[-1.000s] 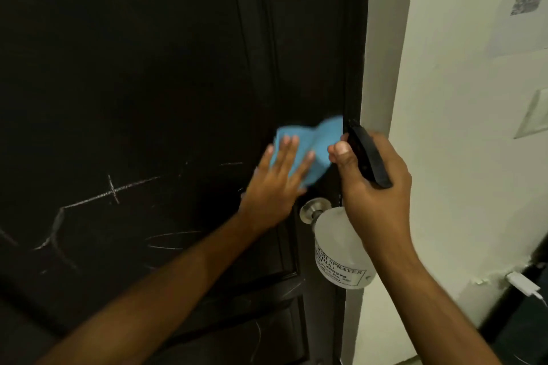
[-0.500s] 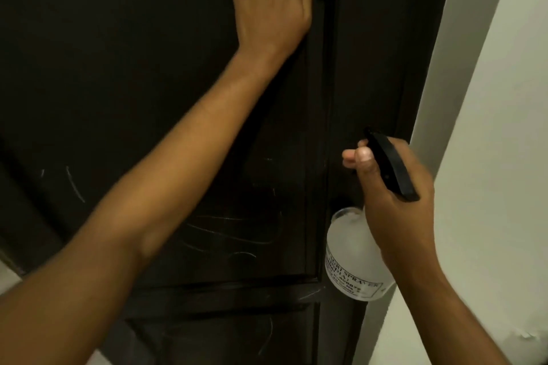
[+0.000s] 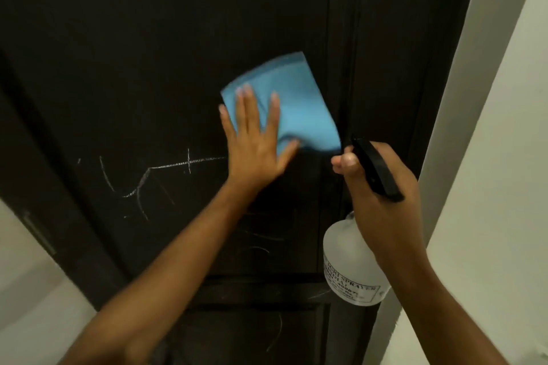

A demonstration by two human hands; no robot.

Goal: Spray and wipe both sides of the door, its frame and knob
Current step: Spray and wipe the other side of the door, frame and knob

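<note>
A dark, nearly black door (image 3: 154, 47) fills most of the view, with white scratch marks (image 3: 154, 178) on its middle panel. My left hand (image 3: 255, 142) presses a blue cloth (image 3: 293, 101) flat against the door with straight, spread fingers. My right hand (image 3: 382, 195) grips the black trigger head of a clear spray bottle (image 3: 350, 270), which hangs below the hand near the door's right edge. The knob is hidden from view.
A pale wall (image 3: 498, 157) runs down the right side beside the dark door frame (image 3: 439, 53). Light wall or floor (image 3: 26, 284) shows at the lower left past the door's other edge.
My left hand swept the cloth up to the top of the view, then back down to mid-panel. The right hand with the bottle stayed near the door's right edge.
</note>
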